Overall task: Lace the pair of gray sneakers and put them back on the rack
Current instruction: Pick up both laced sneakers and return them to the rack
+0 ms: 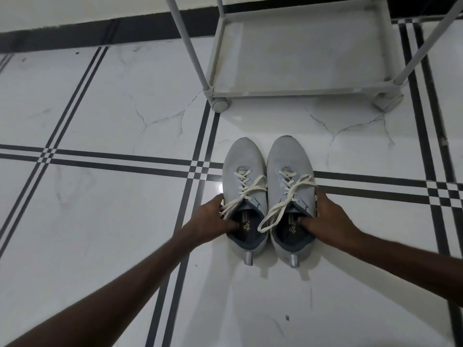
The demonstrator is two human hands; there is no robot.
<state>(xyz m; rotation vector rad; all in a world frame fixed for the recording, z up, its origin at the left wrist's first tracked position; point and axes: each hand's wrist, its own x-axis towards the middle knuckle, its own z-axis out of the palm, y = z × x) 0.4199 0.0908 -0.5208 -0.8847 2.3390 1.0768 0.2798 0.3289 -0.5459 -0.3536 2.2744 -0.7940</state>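
Observation:
Two gray sneakers stand side by side on the tiled floor, toes pointing away from me. The left sneaker (243,159) and the right sneaker (288,156) both carry cream laces threaded through the eyelets, with loose ends trailing over the openings. My left hand (210,219) grips the left sneaker's collar, thumb inside the opening. My right hand (328,216) holds the right sneaker's collar the same way, thumb inside. The gray rack (283,92) stands just beyond the toes, its bottom shelf bare.
The rack's upright poles (190,43) rise at its front corners, and round feet (220,105) rest on the floor. White marble-look tiles with dark stripe borders surround the shoes. A dark skirting band (75,33) runs along the wall at the back.

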